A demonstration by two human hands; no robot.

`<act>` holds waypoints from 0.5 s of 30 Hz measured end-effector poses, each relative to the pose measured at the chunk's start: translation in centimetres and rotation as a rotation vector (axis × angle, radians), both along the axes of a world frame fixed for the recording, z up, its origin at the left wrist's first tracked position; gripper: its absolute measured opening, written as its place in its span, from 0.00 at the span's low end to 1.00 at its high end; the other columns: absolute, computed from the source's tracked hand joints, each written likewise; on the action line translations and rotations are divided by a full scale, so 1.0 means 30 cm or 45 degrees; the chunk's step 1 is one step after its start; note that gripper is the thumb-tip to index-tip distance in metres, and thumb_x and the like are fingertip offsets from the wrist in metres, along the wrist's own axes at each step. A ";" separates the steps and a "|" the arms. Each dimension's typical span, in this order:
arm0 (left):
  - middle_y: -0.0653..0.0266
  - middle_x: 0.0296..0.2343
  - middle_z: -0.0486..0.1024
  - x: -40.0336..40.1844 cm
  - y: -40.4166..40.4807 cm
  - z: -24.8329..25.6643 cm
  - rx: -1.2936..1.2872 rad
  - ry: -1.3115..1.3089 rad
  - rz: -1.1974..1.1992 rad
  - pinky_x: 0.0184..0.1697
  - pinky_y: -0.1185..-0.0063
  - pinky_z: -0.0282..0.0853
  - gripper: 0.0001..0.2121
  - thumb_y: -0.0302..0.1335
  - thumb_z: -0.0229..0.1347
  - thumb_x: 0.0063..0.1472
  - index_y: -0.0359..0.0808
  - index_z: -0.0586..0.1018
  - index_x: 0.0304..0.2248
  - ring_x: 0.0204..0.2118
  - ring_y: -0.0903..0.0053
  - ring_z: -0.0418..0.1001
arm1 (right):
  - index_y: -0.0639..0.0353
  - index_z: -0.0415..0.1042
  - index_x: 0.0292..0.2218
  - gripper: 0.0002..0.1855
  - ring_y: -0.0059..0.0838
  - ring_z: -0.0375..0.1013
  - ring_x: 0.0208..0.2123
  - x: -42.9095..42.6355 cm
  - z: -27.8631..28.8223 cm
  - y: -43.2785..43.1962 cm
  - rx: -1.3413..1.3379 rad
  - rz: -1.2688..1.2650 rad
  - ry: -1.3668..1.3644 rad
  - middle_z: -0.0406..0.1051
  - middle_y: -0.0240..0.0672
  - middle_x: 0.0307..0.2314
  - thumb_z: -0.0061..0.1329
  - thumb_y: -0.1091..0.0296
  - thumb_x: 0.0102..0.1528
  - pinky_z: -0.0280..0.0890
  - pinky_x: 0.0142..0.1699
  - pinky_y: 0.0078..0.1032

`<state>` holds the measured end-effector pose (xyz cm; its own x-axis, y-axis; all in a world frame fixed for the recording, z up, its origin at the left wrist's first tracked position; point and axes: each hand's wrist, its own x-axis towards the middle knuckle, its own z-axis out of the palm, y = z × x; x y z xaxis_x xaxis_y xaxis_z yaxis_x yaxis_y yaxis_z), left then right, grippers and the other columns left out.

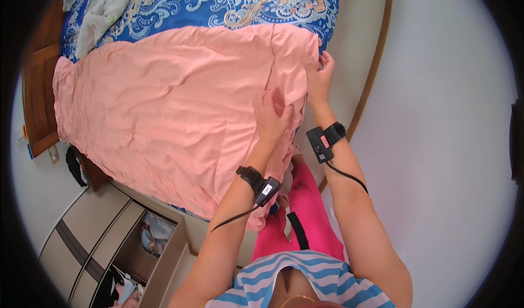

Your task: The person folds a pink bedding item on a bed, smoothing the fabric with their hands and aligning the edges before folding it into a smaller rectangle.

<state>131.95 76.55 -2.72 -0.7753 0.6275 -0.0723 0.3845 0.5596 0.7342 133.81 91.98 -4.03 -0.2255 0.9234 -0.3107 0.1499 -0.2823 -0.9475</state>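
Note:
A pink quilt (163, 99) lies spread over a bed with a blue paisley-patterned sheet (188, 5). My left hand (272, 113) rests on the quilt near its right-hand part, fingers apart and curved over the fabric; a fold shows between thumb and fingers. Farther up, my right hand (321, 76) is at the quilt's right edge, beside the bed's corner. Its fingers are bent against the cloth, and whether they pinch it is hidden. Each wrist carries a black strapped device with a cable.
A whitish cloth (102, 17) lies at the bed's upper left, beside a wooden headboard (41, 99). At lower left stands a sliding-door wardrobe (88, 222), partly open with clothes inside. A white wall (434, 123) with brown skirting (374, 66) runs along the right.

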 end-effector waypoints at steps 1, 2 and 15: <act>0.47 0.47 0.63 -0.019 0.012 -0.001 0.022 0.088 -0.005 0.53 0.64 0.58 0.31 0.34 0.60 0.48 0.32 0.65 0.51 0.51 0.52 0.60 | 0.70 0.63 0.46 0.36 0.29 0.64 0.47 -0.018 -0.006 0.014 -0.098 -0.069 0.017 0.65 0.43 0.45 0.61 0.51 0.46 0.60 0.50 0.26; 0.46 0.49 0.62 -0.033 0.025 0.005 0.044 0.174 -0.010 0.54 0.63 0.55 0.31 0.34 0.59 0.48 0.31 0.65 0.52 0.52 0.51 0.58 | 0.70 0.63 0.47 0.37 0.28 0.64 0.45 -0.031 -0.012 0.031 -0.197 -0.139 0.034 0.65 0.43 0.45 0.61 0.51 0.46 0.61 0.49 0.26; 0.50 0.62 0.38 -0.099 0.157 -0.056 -0.403 0.035 -0.506 0.55 0.40 0.30 0.47 0.49 0.61 0.42 0.45 0.55 0.61 0.64 0.46 0.30 | 0.66 0.72 0.39 0.14 0.23 0.68 0.33 0.001 -0.233 0.150 0.027 -0.266 0.140 0.73 0.33 0.30 0.54 0.70 0.51 0.63 0.42 0.22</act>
